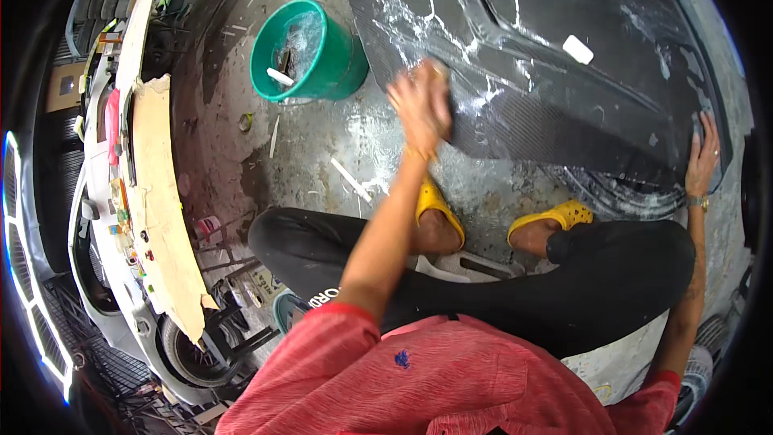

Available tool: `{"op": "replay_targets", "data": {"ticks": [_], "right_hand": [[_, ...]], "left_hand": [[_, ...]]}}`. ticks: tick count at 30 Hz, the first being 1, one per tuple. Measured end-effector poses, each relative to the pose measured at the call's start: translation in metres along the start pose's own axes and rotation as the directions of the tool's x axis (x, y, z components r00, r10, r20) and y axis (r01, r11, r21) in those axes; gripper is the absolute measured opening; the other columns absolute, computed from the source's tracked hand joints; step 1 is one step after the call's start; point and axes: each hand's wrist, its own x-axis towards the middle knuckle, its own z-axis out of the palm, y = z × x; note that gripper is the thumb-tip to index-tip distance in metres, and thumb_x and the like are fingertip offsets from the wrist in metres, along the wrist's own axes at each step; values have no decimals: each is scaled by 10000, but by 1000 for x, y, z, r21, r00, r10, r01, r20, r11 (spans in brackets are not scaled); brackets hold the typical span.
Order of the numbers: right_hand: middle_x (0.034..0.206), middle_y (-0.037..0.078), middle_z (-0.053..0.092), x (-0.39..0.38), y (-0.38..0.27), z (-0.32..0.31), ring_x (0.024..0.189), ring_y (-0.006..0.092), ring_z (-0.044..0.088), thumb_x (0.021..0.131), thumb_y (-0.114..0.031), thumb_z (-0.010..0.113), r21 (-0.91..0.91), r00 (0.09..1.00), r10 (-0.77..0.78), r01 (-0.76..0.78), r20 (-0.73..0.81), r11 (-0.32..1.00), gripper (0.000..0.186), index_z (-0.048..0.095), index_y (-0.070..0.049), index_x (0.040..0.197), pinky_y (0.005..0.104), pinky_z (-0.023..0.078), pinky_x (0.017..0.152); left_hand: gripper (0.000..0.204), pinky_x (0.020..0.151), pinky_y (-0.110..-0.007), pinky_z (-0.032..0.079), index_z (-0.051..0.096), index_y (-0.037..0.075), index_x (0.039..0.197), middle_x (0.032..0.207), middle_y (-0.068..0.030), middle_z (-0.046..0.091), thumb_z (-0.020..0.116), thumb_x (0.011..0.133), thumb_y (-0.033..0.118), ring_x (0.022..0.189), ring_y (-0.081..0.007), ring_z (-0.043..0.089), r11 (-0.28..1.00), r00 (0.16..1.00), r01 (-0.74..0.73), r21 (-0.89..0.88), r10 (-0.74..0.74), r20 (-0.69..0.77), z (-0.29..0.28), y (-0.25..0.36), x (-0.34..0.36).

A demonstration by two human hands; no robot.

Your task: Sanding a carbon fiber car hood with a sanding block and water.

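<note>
The grey concrete floor [314, 145] forms the base of the work area; it is stained, and its surface is wet and reflective between the bucket and the seated person's feet. Along the left side stands a pale grey vehicle body [109, 318], with a long tan sheet [165, 217], ragged at its ends, next to it. The large black panel with a woven-pattern surface [555, 125] occupies the upper right, directly in front of the person. Whitish wet residue is spread over its raised contours (heaviest at the upper left portion, with streaks toward the right edge). A round green plastic bucket [346, 64] stands on the floor just beside the panel's left edge and contains cloudy liquid, a dark item and a white piece. Two yellow perforated clogs [557, 220] are worn below the panel's near edge.

The hands are well apart. The left hand [420, 109] lies against the panel's left portion, blurred; whether it holds anything cannot be told. The right hand [703, 153] contacts the right edge with fingers extended; its underside grip cannot be determined. A small white rectangular block [578, 49] rests on the panel.
</note>
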Motion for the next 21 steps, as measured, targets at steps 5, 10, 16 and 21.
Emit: {"op": "replay_targets", "data": {"ticks": [5, 10, 16, 21], "right_hand": [[1594, 91, 440, -6, 4, 0, 1479, 292, 383, 1101, -382, 402, -22, 999, -15, 15, -37, 1000, 489, 478, -160, 1530, 464, 265, 1216], [1597, 99, 434, -4, 2, -3, 1479, 300, 382, 1102, -363, 400, -43, 1000, -18, 18, 0, 999, 491, 469, -142, 1535, 457, 268, 1216], [1596, 118, 430, -3, 4, -2, 1477, 311, 384, 1106, -352, 386, 4, 996, -85, 85, -33, 996, 495, 461, -123, 1538, 451, 259, 1212], [1607, 115, 417, -4, 7, -2, 1483, 310, 377, 1108, -364, 379, 1, 999, -36, 36, 25, 999, 500, 458, -127, 1541, 456, 261, 1211]], "left_hand": [[378, 956, -511, 402, 624, 57, 1339, 1213, -214, 568, 579, 993, 202, 1078, -425, 525, 972, 934, 237, 13, -224, -278, 9, -49, 51], [469, 997, -512, 392, 566, 71, 1446, 1231, -248, 552, 560, 982, 140, 1102, -400, 510, 999, 999, -34, 41, 34, 12, 16, 2, -30], [350, 922, -534, 416, 652, 58, 1307, 1163, -230, 542, 615, 982, 185, 1028, -412, 521, 957, 928, 278, -82, -289, -234, 1, -69, 76], [440, 997, -498, 390, 593, 93, 1424, 1156, -215, 565, 583, 998, 203, 1066, -372, 521, 994, 994, 90, -57, -93, -56, -8, -19, 18]]}}
